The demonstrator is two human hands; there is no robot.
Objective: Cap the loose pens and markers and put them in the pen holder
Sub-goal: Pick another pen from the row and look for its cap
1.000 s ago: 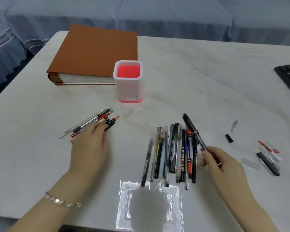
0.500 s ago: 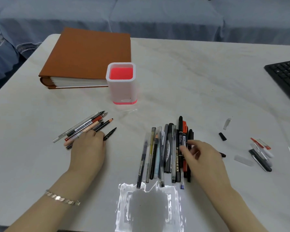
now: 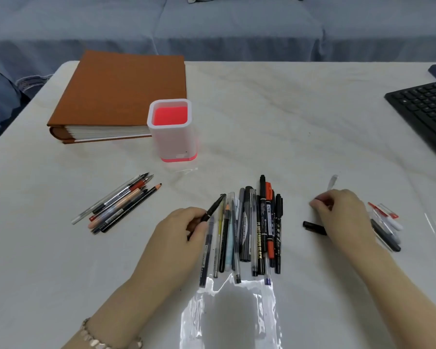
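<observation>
Two hands apart: left hand (image 3: 184, 227) grips a thin black pen (image 3: 213, 209), axis slanting up-right over the pen row (image 3: 259, 230); right hand (image 3: 345, 217) curls near a clear cap (image 3: 333, 182), grasp unclear; pen holder (image 3: 172, 137) stands beyond-left.

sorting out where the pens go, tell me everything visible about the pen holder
The pen holder is a squarish cup with rounded corners, white see-through-looking plastic walls, a bright red-pink inside and a pink band at the base. It stands upright on the white table, just in front of the page edge of the brown binder; whether they touch is unclear. No pens stick out of it.
</observation>
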